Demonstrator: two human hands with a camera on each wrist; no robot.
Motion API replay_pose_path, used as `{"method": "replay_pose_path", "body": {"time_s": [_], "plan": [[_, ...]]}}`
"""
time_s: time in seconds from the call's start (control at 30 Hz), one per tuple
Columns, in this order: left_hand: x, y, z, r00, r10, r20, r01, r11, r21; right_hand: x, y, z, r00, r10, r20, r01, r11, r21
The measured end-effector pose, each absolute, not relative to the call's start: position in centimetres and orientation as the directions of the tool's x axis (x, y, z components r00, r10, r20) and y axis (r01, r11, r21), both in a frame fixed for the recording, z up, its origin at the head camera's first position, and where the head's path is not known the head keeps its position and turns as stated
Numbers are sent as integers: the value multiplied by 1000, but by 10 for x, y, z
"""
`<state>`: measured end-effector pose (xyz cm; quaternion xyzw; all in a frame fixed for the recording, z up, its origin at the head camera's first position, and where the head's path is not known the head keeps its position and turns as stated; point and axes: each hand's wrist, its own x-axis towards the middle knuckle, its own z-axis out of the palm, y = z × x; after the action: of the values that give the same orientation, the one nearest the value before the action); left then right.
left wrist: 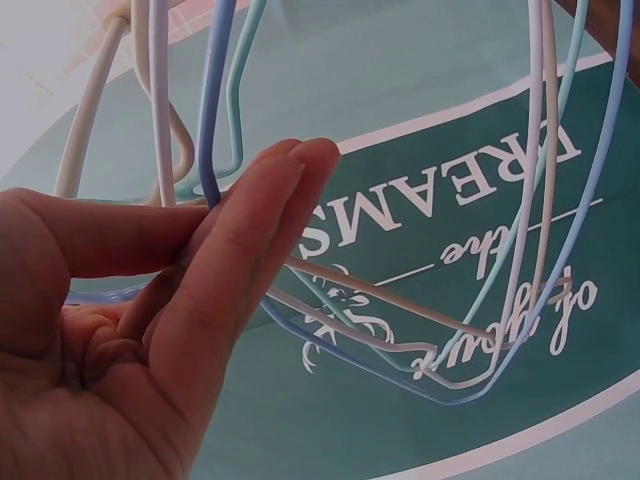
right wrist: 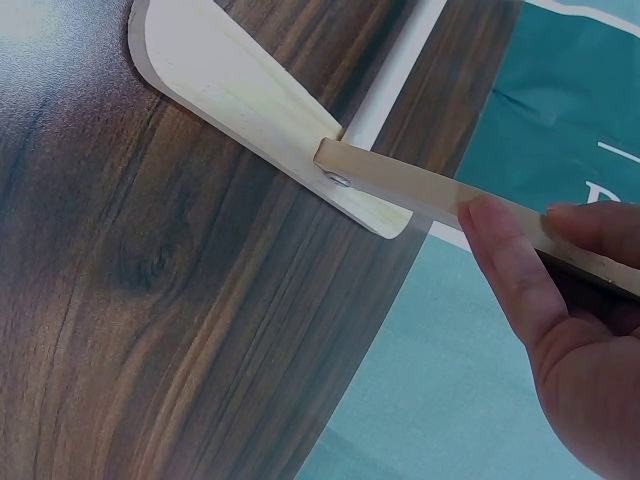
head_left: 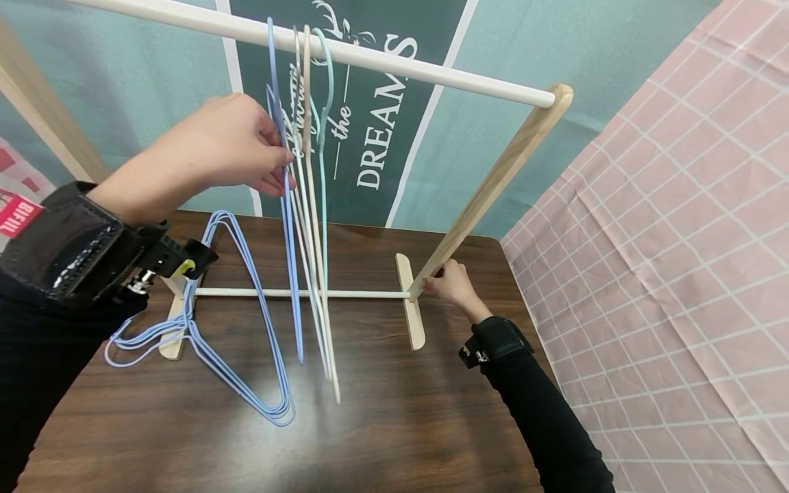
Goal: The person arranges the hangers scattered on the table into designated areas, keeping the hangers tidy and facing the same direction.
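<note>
Two hands at a small wooden clothes rack [head_left: 493,185] on a dark table [head_left: 382,424].

Three hangers on the top rail; left hand [head_left: 228,147] raised, pinching the blue hanger [head_left: 290,274]; more blue hangers [head_left: 246,342] lie near the table's left edge; right hand [head_left: 453,284] grips the right upright's base.

Blue hangers [head_left: 246,329] lie on the dark wood-grain table [head_left: 382,424], beside a pink white-checked cloth [head_left: 678,239] and teal banner [head_left: 370,137].
</note>
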<state>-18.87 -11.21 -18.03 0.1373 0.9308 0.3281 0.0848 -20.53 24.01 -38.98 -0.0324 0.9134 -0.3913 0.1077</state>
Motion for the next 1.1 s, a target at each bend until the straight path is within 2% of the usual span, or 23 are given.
{"method": "replay_pose_path", "body": {"time_s": [1.1], "plan": [[-186, -115, -180, -940, 331, -87, 203, 743, 637, -205, 240, -390, -976, -134, -171, 31, 695, -718]]}}
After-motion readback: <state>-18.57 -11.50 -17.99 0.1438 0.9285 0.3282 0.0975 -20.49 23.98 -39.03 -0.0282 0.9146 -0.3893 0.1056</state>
